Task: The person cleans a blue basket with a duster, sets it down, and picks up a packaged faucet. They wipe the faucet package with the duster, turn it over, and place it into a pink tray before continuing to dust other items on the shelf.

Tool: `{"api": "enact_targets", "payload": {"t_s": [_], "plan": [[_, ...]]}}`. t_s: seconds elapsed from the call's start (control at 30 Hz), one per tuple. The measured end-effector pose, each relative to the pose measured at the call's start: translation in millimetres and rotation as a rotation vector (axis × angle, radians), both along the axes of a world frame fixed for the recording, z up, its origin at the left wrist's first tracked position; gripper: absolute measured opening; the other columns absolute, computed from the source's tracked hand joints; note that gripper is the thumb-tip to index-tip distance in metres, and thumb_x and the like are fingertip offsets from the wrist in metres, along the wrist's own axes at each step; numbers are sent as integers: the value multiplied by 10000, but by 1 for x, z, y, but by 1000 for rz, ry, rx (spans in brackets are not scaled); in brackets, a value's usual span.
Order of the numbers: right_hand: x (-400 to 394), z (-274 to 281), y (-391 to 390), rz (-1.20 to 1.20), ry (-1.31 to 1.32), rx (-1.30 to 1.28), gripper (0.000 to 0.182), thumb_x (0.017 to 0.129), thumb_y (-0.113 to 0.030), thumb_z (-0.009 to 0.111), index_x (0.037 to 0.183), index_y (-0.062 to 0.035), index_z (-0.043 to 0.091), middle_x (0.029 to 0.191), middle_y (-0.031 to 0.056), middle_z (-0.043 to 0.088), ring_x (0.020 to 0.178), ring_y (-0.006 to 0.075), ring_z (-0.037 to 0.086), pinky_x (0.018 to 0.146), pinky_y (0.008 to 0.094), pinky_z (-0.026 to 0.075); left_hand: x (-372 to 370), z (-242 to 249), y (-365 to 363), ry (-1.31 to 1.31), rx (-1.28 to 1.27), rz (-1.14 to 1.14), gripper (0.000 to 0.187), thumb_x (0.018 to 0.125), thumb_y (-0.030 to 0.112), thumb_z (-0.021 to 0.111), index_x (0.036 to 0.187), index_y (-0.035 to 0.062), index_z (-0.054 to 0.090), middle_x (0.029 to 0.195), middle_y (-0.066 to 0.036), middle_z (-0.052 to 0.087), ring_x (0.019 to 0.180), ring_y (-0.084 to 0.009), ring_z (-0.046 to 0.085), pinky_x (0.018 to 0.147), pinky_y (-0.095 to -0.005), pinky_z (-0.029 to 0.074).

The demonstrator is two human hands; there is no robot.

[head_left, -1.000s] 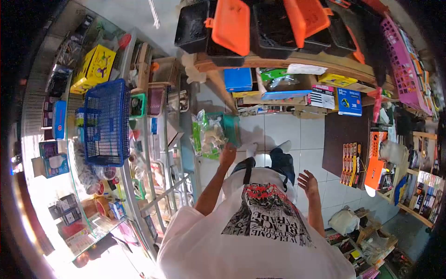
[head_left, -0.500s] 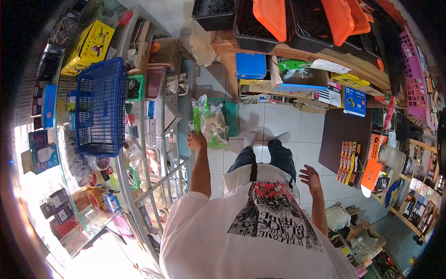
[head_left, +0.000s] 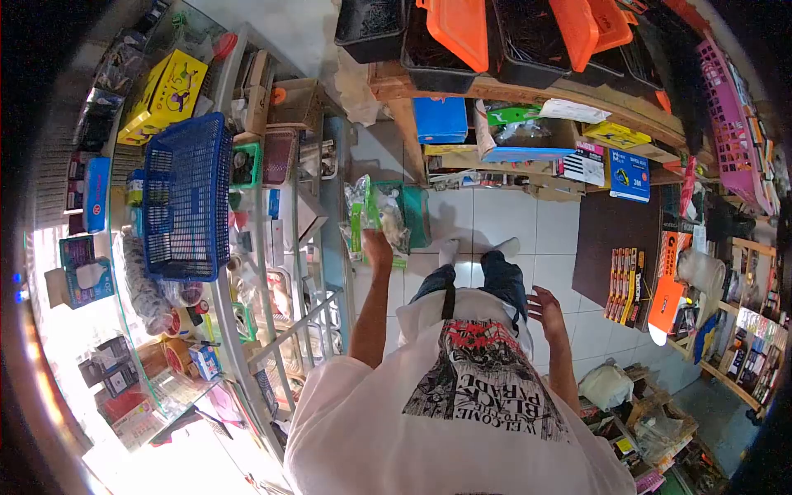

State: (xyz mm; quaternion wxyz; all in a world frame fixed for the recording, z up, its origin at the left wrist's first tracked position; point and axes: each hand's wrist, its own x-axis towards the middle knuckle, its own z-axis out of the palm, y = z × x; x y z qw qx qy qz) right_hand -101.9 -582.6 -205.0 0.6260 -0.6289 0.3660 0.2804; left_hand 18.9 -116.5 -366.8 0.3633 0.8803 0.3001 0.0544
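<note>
Clear plastic packets with green labels lie in and over the near side of a green basket, low beside the left shelving. My left hand is at the lower part of these packets; its fingertips are too unclear to show whether they grip one. Over the tiled floor to the right, my right hand hangs beside my body with its fingers apart and nothing in it.
A blue basket stands on the glass-fronted shelving at left. Black bins with orange lids sit on a wooden shelf ahead. A dark brown panel and boxed goods are at right.
My left hand has moved right, from the packets' left edge to their lower middle. My right hand has shifted slightly left, and its fingers are less widely spread. The view has shifted a little.
</note>
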Motion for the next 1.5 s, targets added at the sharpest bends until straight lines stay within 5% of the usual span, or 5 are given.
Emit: {"api": "enact_targets", "payload": {"t_s": [0.47, 0.77, 1.0, 1.13, 1.5], "plan": [[40, 8, 31, 60, -144, 118, 592, 1002, -537, 506, 1416, -114, 496, 1270, 103, 639, 1060, 220, 639, 944, 392, 481, 10, 214, -102, -143, -399, -668, 154, 996, 165, 600, 1007, 54, 493, 762, -146, 570, 664, -255, 589, 617, -383, 442], [82, 55, 79, -584, -319, 1195, 680, 1003, -606, 417, 1493, -138, 352, 1433, 106, 528, 1281, 300, 538, 1058, 486, 446, 24, 276, -141, -6, -944, -691, 151, 1026, 177, 583, 943, 87, 494, 800, 58, 419, 730, -45, 374, 645, -236, 345], [85, 66, 66, -500, -408, 877, 496, 1040, -477, 468, 1404, -142, 427, 1378, 132, 571, 1200, 285, 605, 961, 519, 532, 20, 241, -151, 26, -1547, -592, 288, 1033, 231, 542, 1259, 61, 482, 1392, -137, 561, 1290, -242, 535, 1120, -392, 367], [79, 79, 71, -622, -358, 837, 411, 1046, -411, 504, 1304, -92, 511, 1243, 127, 646, 1058, 261, 676, 890, 453, 574, 11, 256, -182, -126, -1605, -906, 751, 966, 342, 615, 1555, 38, 262, 1503, -144, 463, 1423, -272, 395, 1182, -445, 292], [71, 112, 77, -164, -369, 531, 514, 1022, -437, 554, 1395, -90, 484, 1254, 91, 624, 1097, 196, 637, 903, 355, 528, 21, 237, -190, 169, -2247, -328, 877, 917, 724, 394, 1518, 87, 370, 1515, -219, 425, 1373, -397, 444, 1139, -549, 351]]}}
